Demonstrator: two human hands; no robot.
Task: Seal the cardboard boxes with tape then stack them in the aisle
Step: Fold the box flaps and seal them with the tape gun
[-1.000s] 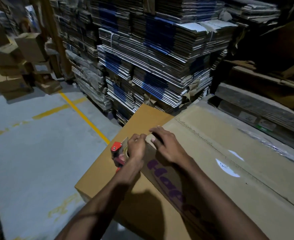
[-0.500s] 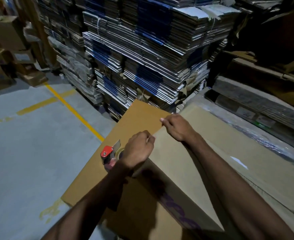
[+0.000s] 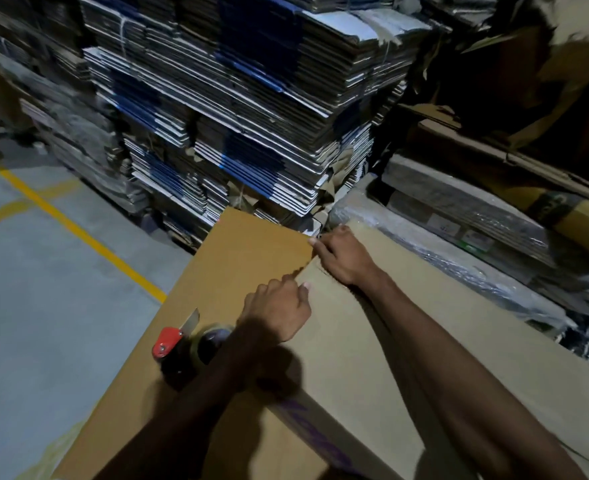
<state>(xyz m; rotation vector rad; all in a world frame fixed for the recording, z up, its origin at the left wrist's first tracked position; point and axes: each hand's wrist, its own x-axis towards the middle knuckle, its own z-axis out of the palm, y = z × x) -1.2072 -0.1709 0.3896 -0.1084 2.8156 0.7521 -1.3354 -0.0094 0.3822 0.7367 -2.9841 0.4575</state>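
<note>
Tape dispenser [image 3: 182, 344] on box [image 3: 237, 258], left.

head view | 1 camera | faces forward-down | close over cardboard box [image 3: 407, 341]

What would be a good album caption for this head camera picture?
Both hands, left hand and right hand, press on a cardboard box beside a tape dispenser.

Grey concrete floor [image 3: 43, 323] carries the cardboard box [image 3: 244, 265] and flattened-carton stacks [image 3: 251, 116].
</note>
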